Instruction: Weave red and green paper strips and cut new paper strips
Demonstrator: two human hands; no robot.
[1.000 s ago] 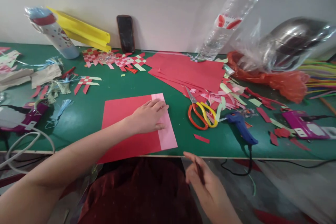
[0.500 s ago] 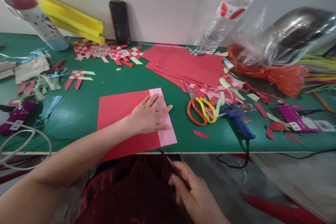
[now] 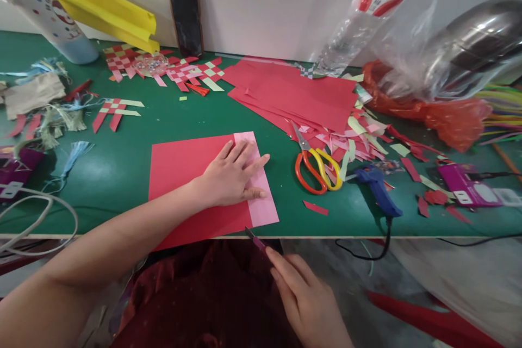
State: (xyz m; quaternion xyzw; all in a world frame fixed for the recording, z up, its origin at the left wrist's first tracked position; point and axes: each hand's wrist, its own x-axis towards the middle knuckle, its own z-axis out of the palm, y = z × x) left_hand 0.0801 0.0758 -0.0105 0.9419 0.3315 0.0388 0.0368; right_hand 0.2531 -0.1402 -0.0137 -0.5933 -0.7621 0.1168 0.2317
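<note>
A red sheet (image 3: 187, 160) lies at the front edge of the green table, its lower left corner hanging past the edge. Along its right side is a pink strip (image 3: 263, 209). My left hand (image 3: 234, 174) rests flat with fingers spread, across the red and the pink. Below the table edge my right hand (image 3: 299, 288) is closed around a thin dark knife (image 3: 256, 240). The knife's tip is at the front edge of the red sheet, near the pink strip. Scissors (image 3: 318, 168) with red and yellow handles lie slightly open to the right.
Stacked red sheets (image 3: 297, 98) and paper scraps lie behind the scissors. A blue glue gun (image 3: 377, 190) with a cord is at right. Along the back stand a phone (image 3: 185, 16), a plastic bottle (image 3: 350, 32) and a cup (image 3: 57, 16). Tassels (image 3: 73, 160) lie at left.
My right hand has turned, and the knife tip has come up onto the front edge of the red sheet. My left hand keeps its place on the paper. The view has tilted slightly.
</note>
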